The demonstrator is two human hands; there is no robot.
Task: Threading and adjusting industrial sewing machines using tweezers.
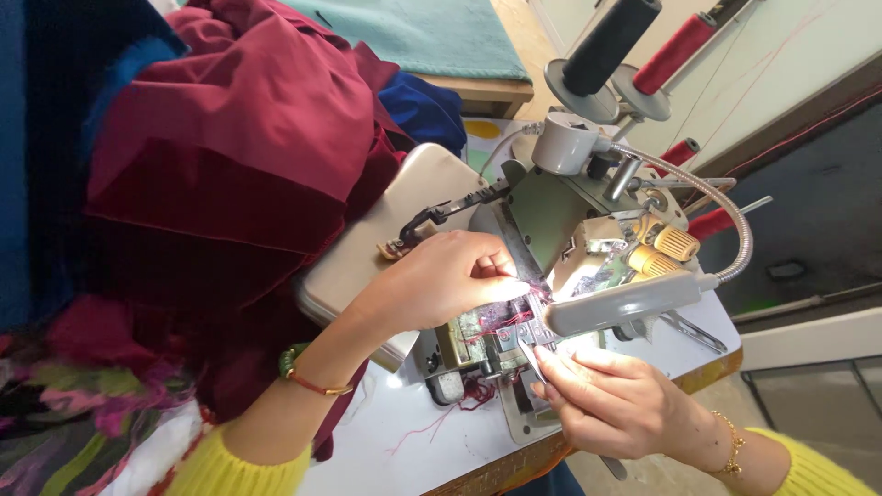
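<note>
At the needle area of the sewing machine (551, 239), the left hand (441, 280) pinches a strand of red thread (524, 292) between thumb and fingertips, closed on it just beside the bright spot under the lamp. The right hand (616, 400) comes up from below the machine with its fingers closed around a pair of slim metal tweezers (533, 360), whose tips point up toward the same spot. The two hands are near each other but apart. Both arms wear yellow sleeves; the left wrist has a green and orange bracelet (303, 372), the right a gold one (732, 445).

A grey lamp (625, 301) on a bendy metal neck hangs over the front of the machine and lights its metal parts. Behind the machine stand thread cones: a black one (611, 41) and a red one (675, 50), with more red ones beyond. Loose red thread scraps (441, 418) lie in front of the machine.

Left of the machine, a big heap of dark red cloth (230, 156) spills over its beige cover (367, 248), with blue cloth (423, 106) behind and patterned cloth at the lower left. The machine sits on a white table (386, 455) with a wooden edge. Beyond it are a teal mat (432, 32) on a wooden bench, a pale wall, and a concrete floor to the right.
</note>
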